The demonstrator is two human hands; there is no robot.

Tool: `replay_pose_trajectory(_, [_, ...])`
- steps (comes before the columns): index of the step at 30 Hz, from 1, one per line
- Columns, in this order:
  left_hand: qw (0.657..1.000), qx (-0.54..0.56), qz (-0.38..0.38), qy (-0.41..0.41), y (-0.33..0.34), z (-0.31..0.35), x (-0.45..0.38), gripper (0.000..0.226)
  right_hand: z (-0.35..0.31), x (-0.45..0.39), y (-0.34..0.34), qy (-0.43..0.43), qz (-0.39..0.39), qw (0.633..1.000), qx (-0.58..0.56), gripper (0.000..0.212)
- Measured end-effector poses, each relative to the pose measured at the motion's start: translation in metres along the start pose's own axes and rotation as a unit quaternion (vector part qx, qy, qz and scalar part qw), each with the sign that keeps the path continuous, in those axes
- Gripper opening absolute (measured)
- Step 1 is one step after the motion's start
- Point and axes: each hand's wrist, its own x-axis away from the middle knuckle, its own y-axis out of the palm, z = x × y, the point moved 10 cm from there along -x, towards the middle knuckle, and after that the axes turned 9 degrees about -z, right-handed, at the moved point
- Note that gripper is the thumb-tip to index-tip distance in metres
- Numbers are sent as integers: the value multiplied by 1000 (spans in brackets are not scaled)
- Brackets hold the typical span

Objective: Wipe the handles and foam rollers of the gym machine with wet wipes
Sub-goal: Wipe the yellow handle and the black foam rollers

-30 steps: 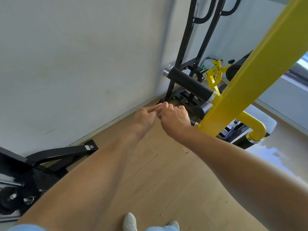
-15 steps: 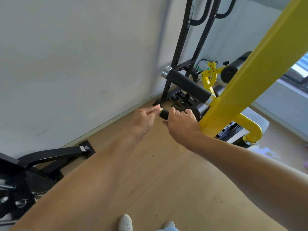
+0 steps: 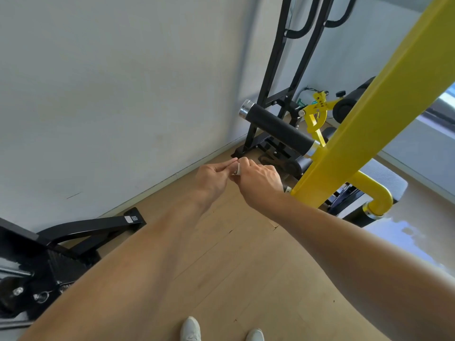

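- My left hand [image 3: 214, 177] and my right hand [image 3: 258, 179] meet fingertip to fingertip, both pinching a small white crumpled wet wipe [image 3: 237, 170] between them.
- The long black foam roller with a chrome end cap [image 3: 278, 127] lies at one o'clock from my hands, apart from them.
- The slanted yellow steel beam [image 3: 364, 124] stands at three o'clock, near my right wrist.
- My white shoes [image 3: 190, 328] stand at six o'clock on the light wooden floor [image 3: 246, 267].

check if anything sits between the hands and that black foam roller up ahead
Nothing visible does. Both hands, left and right, pinch a small white wipe over bare wooden floor. The foam roller lies just beyond them with open air between. The yellow beam passes to the right.
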Motion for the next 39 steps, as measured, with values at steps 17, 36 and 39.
replay_pose_trajectory(17, [999, -30, 30, -4, -3, 9, 2, 28, -19, 60, -56, -48, -3, 968, 248, 20])
replay_pose_trajectory(36, [986, 49, 100, 126, -17, 127, 29, 23, -17, 75, -128, 11, 50, 982, 183, 73])
replay_pose_trajectory(39, [984, -4, 111, 143, -15, 142, 27, 25, -6, 74, -132, 51, 48, 972, 224, 75])
